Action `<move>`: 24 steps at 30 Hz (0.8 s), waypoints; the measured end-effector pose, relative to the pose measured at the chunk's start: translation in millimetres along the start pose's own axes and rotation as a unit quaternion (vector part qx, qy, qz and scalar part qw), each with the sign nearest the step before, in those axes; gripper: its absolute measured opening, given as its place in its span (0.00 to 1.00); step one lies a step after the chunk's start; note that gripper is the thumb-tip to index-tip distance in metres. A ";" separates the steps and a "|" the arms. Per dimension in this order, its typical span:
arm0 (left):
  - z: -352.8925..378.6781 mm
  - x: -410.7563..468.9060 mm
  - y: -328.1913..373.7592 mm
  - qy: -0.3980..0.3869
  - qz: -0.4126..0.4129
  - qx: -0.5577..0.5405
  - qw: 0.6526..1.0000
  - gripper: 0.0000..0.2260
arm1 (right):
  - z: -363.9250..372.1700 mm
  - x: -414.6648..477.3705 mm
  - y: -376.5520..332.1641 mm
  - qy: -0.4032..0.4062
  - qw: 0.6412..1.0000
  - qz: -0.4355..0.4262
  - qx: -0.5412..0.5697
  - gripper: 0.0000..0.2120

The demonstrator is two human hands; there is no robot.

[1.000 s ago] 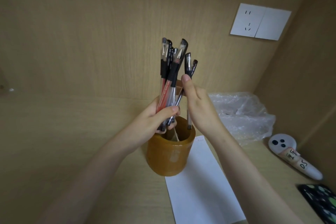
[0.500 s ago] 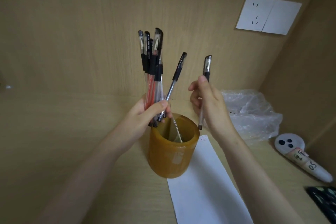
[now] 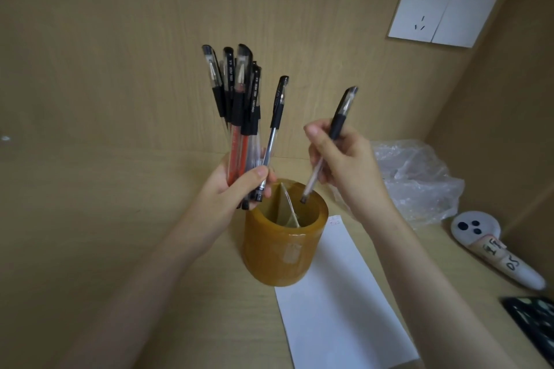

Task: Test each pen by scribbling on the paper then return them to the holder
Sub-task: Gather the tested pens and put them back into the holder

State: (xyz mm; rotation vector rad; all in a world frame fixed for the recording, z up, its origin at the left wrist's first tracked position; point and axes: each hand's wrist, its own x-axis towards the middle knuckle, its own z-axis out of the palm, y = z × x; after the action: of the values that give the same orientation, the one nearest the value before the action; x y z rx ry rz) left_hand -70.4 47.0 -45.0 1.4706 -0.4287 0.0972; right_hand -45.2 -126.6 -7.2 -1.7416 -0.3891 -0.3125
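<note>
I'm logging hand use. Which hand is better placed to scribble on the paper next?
Right. The right hand holds a single pen, and the paper lies on its side of the holder; the left hand grips the pen bundle.

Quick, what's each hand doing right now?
Left hand: grips a bunch of pens.
Right hand: holds one pen, tip over the holder.

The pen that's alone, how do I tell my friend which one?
Find the round amber-brown holder on the wooden desk. Above it, the right hand holds one black-capped clear pen, tilted. The other pens are bunched in the left hand.
</note>
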 end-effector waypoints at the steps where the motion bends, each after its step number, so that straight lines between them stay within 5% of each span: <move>1: -0.7 -0.4 0.1 0.001 -0.001 -0.002 1.000 0.10 | 1.0 2.1 -4.4 0.002 1.000 0.000 0.019 0.11; 11: -6.3 -3.1 -0.4 0.015 -0.015 -0.060 0.998 0.06 | 23.7 3.7 3.5 -0.121 0.983 0.039 -0.136 0.14; 17: -6.5 -3.6 -1.3 0.002 -0.017 -0.056 0.998 0.09 | 21.4 3.2 5.4 -0.095 0.965 0.013 -0.243 0.16; 19: -7.3 -4.1 -1.5 0.001 -0.023 -0.052 0.998 0.11 | 19.7 2.2 6.8 -0.055 0.974 0.016 -0.219 0.15; 24: -10.0 -4.3 -0.7 -0.019 -0.032 -0.044 0.998 0.11 | 19.8 4.2 -9.0 -0.023 0.997 0.056 0.038 0.14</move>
State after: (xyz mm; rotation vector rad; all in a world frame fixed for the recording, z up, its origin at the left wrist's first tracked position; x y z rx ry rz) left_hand -72.0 57.5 -47.5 1.3992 -0.4113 -0.0004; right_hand -45.3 -105.3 -1.5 -1.6900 -0.3301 -0.1748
